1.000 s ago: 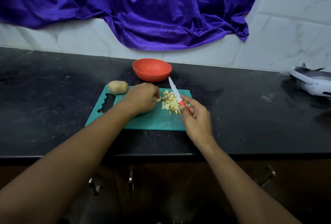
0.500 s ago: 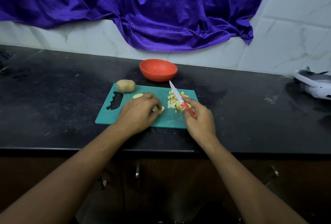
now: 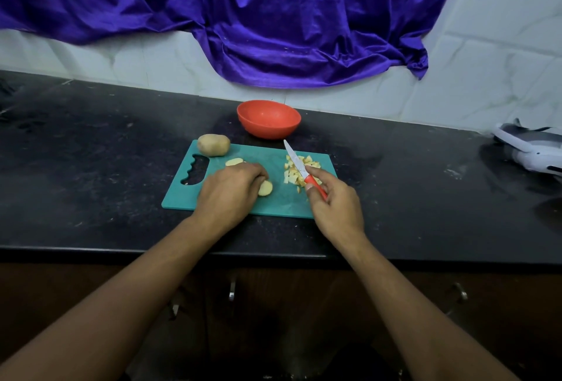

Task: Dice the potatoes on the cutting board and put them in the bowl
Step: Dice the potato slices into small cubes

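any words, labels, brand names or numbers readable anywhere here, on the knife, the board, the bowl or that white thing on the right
No text can be read anywhere.
knife: faint specks on the blade, too small to tell if they are print.
cutting board: no text.
bowl: no text.
purple cloth: no text.
white and grey device at the right edge: no legible marking.

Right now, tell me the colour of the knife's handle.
The knife handle is red; the head view shows it.
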A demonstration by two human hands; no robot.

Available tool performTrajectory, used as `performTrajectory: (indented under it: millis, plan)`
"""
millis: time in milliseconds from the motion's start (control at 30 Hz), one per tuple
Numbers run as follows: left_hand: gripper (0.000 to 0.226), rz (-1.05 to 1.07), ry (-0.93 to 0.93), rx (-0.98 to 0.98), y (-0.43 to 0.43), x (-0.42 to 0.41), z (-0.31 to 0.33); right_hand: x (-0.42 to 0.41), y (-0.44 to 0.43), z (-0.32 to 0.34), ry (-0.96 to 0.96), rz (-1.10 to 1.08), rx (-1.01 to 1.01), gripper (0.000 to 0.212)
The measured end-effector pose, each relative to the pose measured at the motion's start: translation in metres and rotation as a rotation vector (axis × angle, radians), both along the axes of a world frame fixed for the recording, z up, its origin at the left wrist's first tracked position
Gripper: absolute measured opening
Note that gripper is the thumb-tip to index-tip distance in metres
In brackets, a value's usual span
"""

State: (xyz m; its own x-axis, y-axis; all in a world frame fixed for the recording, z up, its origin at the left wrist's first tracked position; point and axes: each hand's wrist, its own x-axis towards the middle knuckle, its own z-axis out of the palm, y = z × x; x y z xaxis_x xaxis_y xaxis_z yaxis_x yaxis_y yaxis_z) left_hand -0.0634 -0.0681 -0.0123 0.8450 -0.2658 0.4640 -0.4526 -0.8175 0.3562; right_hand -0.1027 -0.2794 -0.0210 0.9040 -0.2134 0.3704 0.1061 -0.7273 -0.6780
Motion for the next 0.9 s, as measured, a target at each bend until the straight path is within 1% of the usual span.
performTrajectory:
  millis: [100,233,367,533,767,900]
  plan:
    - [0.016,0.039,0.004,0.025,0.000,0.002,-0.002,-0.003,0.003,0.001,-0.005,0.011,-0.059,0.039]
    - [0.016,0.003,-0.020,0.004,0.003,-0.001,-0.004,-0.011,0.009,0.006,-0.008,0.040,-0.215,0.041]
    - [0.025,-0.078,0.016,-0.032,0.012,-0.004,-0.007,-0.015,0.012,0.009,-0.009,0.043,-0.225,0.042]
    - [0.023,-0.040,0.050,-0.092,0.013,-0.004,-0.006,-0.027,0.024,0.008,0.028,0.082,-0.206,0.044]
    - [0.019,-0.021,0.033,-0.108,0.013,-0.006,-0.006,-0.036,0.043,0.011,0.052,0.076,-0.362,0.045]
    - [0.021,-0.014,0.026,-0.110,0.014,-0.006,-0.007,-0.041,0.047,0.011,0.064,0.065,-0.450,0.046]
